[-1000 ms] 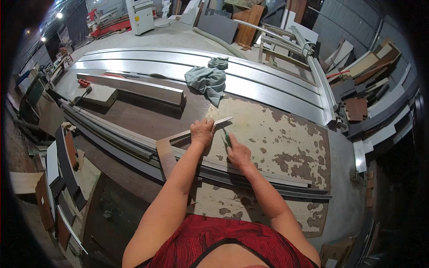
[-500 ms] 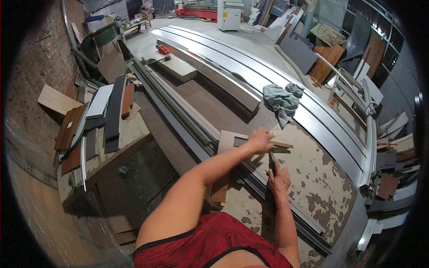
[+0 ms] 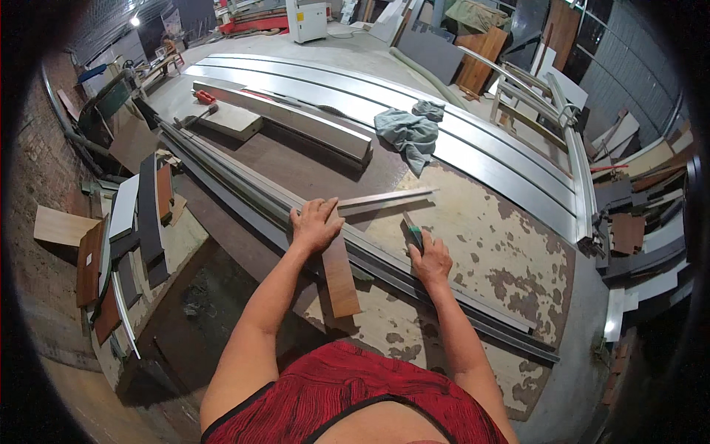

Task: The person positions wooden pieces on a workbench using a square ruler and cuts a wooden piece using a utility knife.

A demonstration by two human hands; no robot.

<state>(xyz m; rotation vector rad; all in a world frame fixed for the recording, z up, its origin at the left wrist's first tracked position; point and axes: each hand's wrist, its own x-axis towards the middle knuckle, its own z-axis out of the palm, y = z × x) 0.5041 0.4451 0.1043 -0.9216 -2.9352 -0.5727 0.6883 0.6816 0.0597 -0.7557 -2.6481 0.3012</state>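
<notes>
Patchy worktop (image 3: 473, 194), wood-grain strip (image 3: 342, 285) lying across long rails (image 3: 497, 309). Left hand (image 3: 316, 223) covers its far end, can't tell if pinching; right hand (image 3: 432, 259) grips a green-handled knife-like tool (image 3: 416, 235). I'd keep left fingers off the blade line.

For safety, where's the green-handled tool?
The tool is right of centre in the head view, in the right hand, just below the short pale strip.

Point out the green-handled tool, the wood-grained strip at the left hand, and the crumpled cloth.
Green-handled tool (image 3: 416, 236): head view, on its green handle.
Wood-grained strip (image 3: 341, 278): head view, on its broad face.
Crumpled cloth (image 3: 407, 136): head view, on its larger bunched part.
</notes>
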